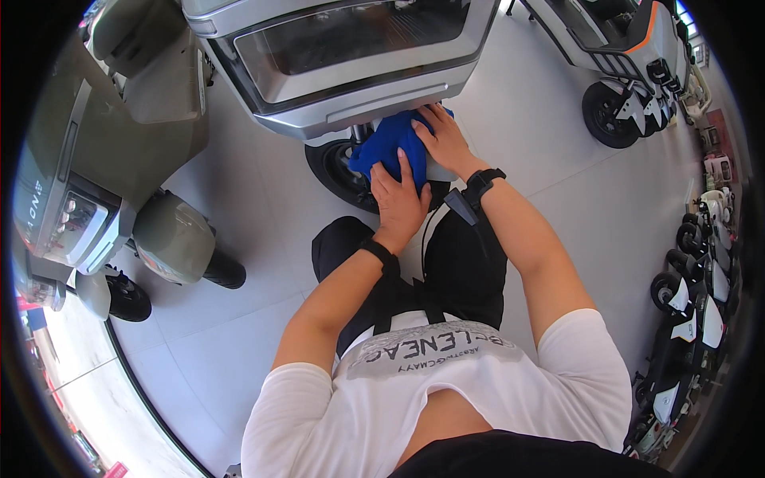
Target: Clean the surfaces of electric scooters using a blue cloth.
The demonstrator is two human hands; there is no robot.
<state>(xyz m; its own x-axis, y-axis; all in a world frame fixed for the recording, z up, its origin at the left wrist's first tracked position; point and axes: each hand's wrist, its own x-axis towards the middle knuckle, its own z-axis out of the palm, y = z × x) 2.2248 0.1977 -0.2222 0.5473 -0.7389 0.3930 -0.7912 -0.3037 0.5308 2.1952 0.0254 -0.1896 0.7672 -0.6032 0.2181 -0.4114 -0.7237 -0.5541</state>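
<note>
A blue cloth (390, 142) lies pressed against the front mudguard of a silver scooter (351, 60), just under its front panel and above the black front tyre (335, 171). My left hand (398, 199) lies flat on the lower part of the cloth, fingers together. On the cloth's upper right edge my right hand (446, 139) presses down with its fingers spread over it. Both wrists carry black bands. Part of the mudguard is hidden under the cloth and my hands.
An olive-green scooter (103, 159) stands close on the left, its front wheel (223, 271) near my knee. A white and orange scooter (629, 56) is parked at the upper right. A row of several scooters (701, 271) lines the right edge. The floor (606, 199) is pale grey tile.
</note>
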